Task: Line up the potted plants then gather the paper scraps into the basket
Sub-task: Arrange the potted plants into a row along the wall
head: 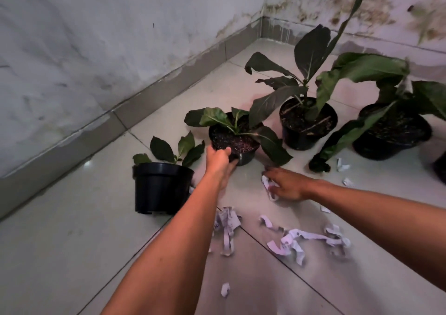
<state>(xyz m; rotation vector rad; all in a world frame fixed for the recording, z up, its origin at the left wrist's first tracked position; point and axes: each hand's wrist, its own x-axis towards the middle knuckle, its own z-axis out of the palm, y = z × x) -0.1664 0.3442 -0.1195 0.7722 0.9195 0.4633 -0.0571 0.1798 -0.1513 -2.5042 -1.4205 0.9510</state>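
Observation:
Several black potted plants stand on the tiled floor. My left hand (220,162) grips the near rim of the second pot (243,156), which tilts toward me. To its left is a small pot (161,189); to its right are a taller plant's pot (307,126) and a big-leafed plant's pot (391,136). My right hand (287,185) rests low on the floor with fingers spread over a paper scrap (269,186). More white paper scraps (296,241) and another clump of scraps (226,225) lie nearer me. No basket is in view.
Stained walls meet in a corner behind the plants, with a grey skirting (144,104) along the left. Another dark pot's edge (440,169) shows at the far right. Small scraps (342,166) lie by the drooping leaf.

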